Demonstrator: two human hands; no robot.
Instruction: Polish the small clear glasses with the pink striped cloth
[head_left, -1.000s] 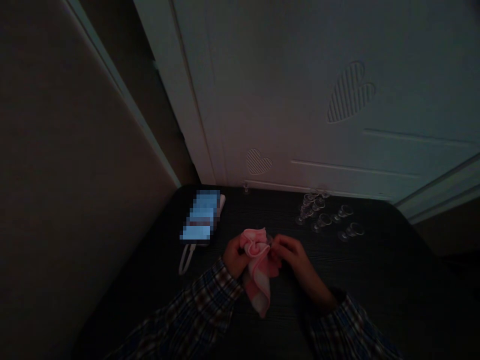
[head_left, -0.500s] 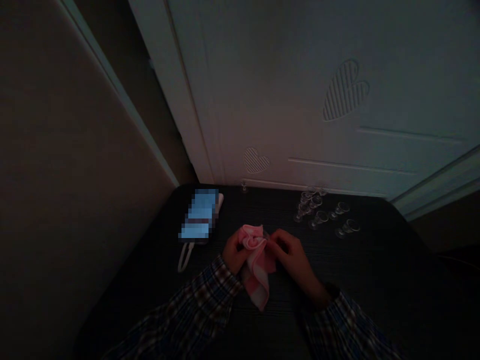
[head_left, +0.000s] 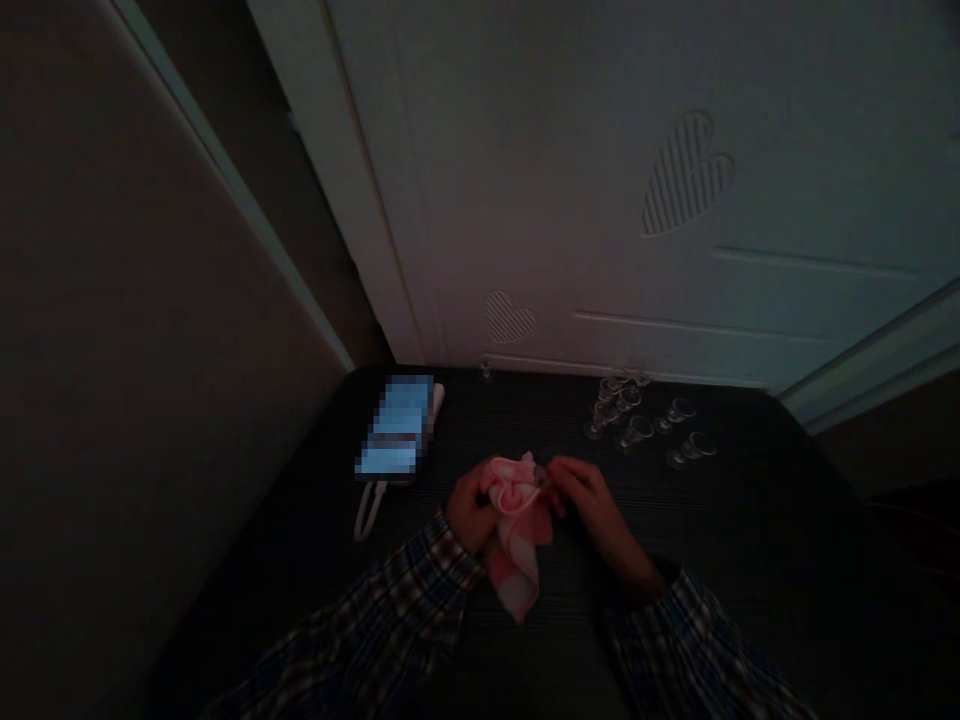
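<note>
The room is dim. My left hand (head_left: 469, 510) is closed around a bunched pink and white checked cloth (head_left: 514, 540), whose loose end hangs down toward me. My right hand (head_left: 589, 500) is closed in a pinch against the top of the cloth, on something small that I cannot make out. Both hands hover just above a dark table (head_left: 750, 540). Plaid sleeves cover both forearms.
Several small clear stemmed glasses (head_left: 637, 420) stand in a cluster at the table's back right. One more tiny glass (head_left: 486, 372) stands alone by the white door (head_left: 600, 200). A lit phone (head_left: 396, 425) with a white cable (head_left: 369, 508) lies at the back left.
The view has tilted slightly. My hands stay together on the cloth, with the right hand's fingers shifted a little closer to the bunched top.
</note>
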